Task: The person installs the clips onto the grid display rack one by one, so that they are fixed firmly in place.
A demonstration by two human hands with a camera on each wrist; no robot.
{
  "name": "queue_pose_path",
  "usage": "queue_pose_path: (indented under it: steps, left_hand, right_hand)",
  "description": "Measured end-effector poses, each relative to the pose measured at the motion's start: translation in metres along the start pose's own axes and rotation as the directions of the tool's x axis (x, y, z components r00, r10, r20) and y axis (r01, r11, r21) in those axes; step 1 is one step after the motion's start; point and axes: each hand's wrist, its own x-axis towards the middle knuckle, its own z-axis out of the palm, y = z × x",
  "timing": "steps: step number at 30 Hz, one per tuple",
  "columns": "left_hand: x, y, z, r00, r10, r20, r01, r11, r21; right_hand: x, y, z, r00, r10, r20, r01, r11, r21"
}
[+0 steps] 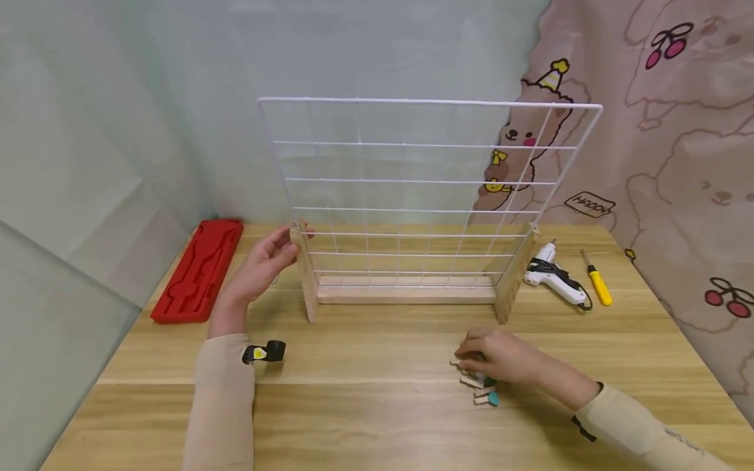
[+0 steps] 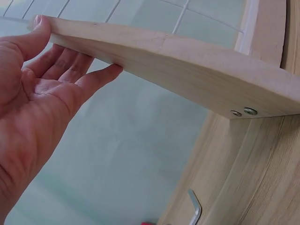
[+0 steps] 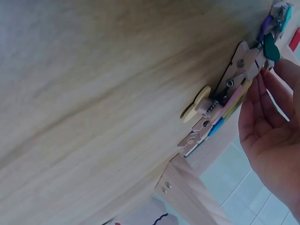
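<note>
A white wire grid point(image 1: 424, 144) stands upright in a wooden frame, between two side posts joined by a wooden crossbar point(image 1: 406, 294). My left hand point(image 1: 259, 265) grips the upper end of the left side post point(image 1: 305, 281), thumb on one edge and fingers on the other. Two screw heads point(image 2: 250, 111) show low on that post in the left wrist view. In front of the frame, my right hand point(image 1: 501, 356) pinches a small wooden clothespin point(image 3: 255, 65) among several others, some with coloured pieces, such as a teal one point(image 1: 493, 398). Its fingers partly cover the pile.
A red moulded tray point(image 1: 200, 271) lies at the left. To the right of the frame are a white glue gun point(image 1: 554, 278) with a black cord and a yellow-handled screwdriver point(image 1: 599, 288). Beside the left post lies a hex key point(image 2: 196, 208). Sheets hang behind the table.
</note>
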Motion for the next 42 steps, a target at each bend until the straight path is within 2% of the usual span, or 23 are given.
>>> queue_pose_path:
  steps: [4,8,12,15,17,20,22,24,31,38,40,42]
  left_hand:
    - [0.002,0.003,0.002,1.0,0.021,0.0,-0.021,0.999,0.029]
    - [0.001,0.004,0.002,1.0,0.015,-0.016,-0.015,0.999,0.035]
    - [0.001,0.004,0.003,0.999,0.023,-0.033,-0.021,0.999,0.048]
    - [0.0,0.004,0.004,0.998,0.032,-0.053,-0.028,0.997,0.074]
    - [-0.001,0.006,0.004,0.997,0.03,-0.073,-0.022,0.995,0.101]
    - [-0.003,0.008,0.004,0.995,0.021,-0.096,-0.009,0.991,0.13]
    - [-0.004,0.008,0.004,0.995,0.019,-0.102,-0.005,0.991,0.135]
    - [-0.004,0.009,0.003,0.995,0.019,-0.101,-0.006,0.992,0.129]
    - [-0.005,0.005,0.0,0.997,0.013,-0.082,-0.005,0.995,0.096]
    - [-0.004,-0.002,0.005,0.997,0.011,-0.082,-0.003,0.995,0.096]
    - [-0.004,-0.003,0.007,0.996,0.011,-0.084,-0.002,0.995,0.1]
    - [-0.004,-0.004,0.008,0.996,0.008,-0.093,0.002,0.995,0.104]
  right_hand:
    - [0.001,-0.006,0.002,0.999,-0.013,-0.046,0.007,0.994,-0.113]
    - [0.001,-0.009,0.005,0.999,-0.01,-0.05,-0.001,0.975,-0.22]
    - [0.001,-0.01,0.003,0.996,-0.031,-0.085,0.011,0.973,-0.23]
    - [0.005,-0.011,-0.003,0.982,-0.083,-0.168,0.057,0.986,-0.155]
    - [0.01,-0.012,-0.01,0.961,-0.133,-0.241,0.116,0.99,-0.082]
    - [0.023,-0.015,-0.025,0.91,-0.219,-0.353,0.232,0.973,-0.004]
    - [0.032,-0.019,-0.038,0.87,-0.27,-0.413,0.293,0.956,-0.008]
    - [0.041,-0.026,-0.054,0.841,-0.3,-0.45,0.324,0.946,-0.026]
    - [0.084,-0.067,-0.13,0.778,-0.38,-0.5,0.366,0.921,-0.13]
    - [0.141,-0.107,-0.189,0.666,-0.346,-0.661,0.383,0.919,-0.095]
    - [0.157,-0.113,-0.201,0.65,-0.355,-0.672,0.394,0.914,-0.101]
    - [0.171,-0.118,-0.212,0.655,-0.361,-0.664,0.389,0.914,-0.113]
